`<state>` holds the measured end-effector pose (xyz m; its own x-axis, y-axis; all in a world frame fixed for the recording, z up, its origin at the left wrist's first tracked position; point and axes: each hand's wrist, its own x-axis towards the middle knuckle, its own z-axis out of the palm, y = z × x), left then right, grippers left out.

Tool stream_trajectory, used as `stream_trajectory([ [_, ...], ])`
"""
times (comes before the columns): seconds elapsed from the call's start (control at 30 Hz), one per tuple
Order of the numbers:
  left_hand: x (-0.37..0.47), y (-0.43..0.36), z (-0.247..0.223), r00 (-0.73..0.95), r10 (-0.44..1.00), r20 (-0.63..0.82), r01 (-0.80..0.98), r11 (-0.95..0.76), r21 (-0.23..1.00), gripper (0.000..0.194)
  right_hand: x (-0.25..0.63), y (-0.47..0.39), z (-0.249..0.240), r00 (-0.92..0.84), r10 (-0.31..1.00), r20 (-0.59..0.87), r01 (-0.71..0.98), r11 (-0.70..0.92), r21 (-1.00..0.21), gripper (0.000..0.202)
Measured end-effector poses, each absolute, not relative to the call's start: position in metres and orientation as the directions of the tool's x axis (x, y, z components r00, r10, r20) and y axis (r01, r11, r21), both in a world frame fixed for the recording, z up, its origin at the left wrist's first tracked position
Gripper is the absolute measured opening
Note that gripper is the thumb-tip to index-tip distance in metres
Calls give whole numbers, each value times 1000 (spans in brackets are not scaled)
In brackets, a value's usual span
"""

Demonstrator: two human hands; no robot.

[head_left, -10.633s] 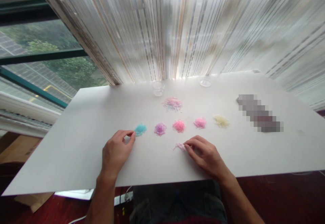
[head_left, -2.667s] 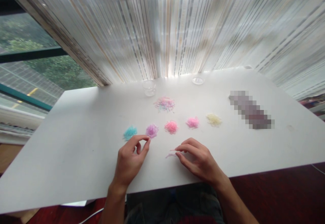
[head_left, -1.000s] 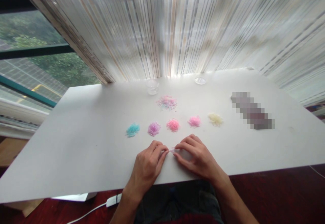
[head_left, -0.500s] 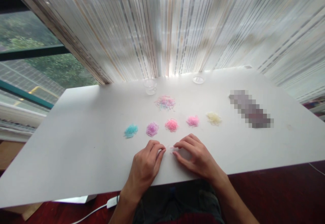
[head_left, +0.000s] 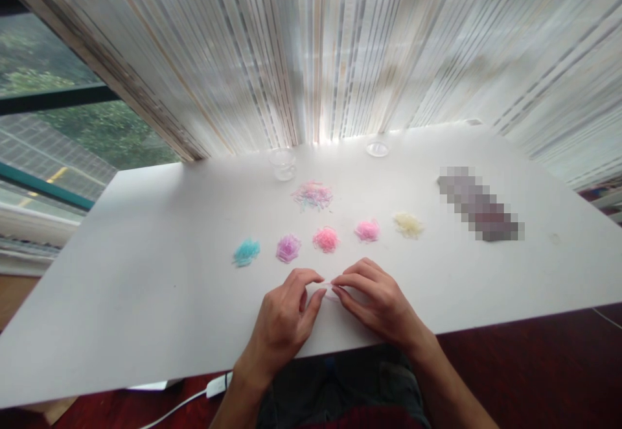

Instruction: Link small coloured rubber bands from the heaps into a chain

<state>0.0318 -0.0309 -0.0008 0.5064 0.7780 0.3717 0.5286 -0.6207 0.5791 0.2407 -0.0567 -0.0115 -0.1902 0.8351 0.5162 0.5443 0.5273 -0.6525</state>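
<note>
Close to the front edge of the white table [head_left: 146,299], my left hand [head_left: 291,312] has its thumb and index finger apart, with nothing held between them. My right hand [head_left: 376,293] faces it, its fingertips pinched on a few thin pinkish strands [head_left: 329,294] that lie between the hands. Beyond them runs a row of small piles: teal [head_left: 246,252], purple [head_left: 289,248], coral pink [head_left: 326,240], light pink [head_left: 367,231] and pale yellow [head_left: 408,225]. A mixed-colour pile [head_left: 313,196] sits behind the row.
A clear plastic cup [head_left: 283,164] and a clear round lid [head_left: 378,150] stand near the back edge by the striped curtain [head_left: 315,53]. A pixelated object [head_left: 479,205] lies at the right. Below the table is a white power strip [head_left: 216,385].
My left thumb and index finger have parted and moved right, nearer my right hand. My right fingertips have drawn closer together. The whole view has shifted slightly.
</note>
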Motion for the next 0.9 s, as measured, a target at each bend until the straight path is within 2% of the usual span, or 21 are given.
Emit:
stream_trajectory([
  [0.23, 35, -34, -3, 492, 802, 339, 452, -568, 688, 7, 241, -58, -10, -177, 837, 518, 521, 526, -672, 13],
  [0.9, 37, -35, -4, 420, 836, 353, 477, -534, 698, 7, 241, -58, -6, -122, 812, 571, 517, 543, -662, 12],
])
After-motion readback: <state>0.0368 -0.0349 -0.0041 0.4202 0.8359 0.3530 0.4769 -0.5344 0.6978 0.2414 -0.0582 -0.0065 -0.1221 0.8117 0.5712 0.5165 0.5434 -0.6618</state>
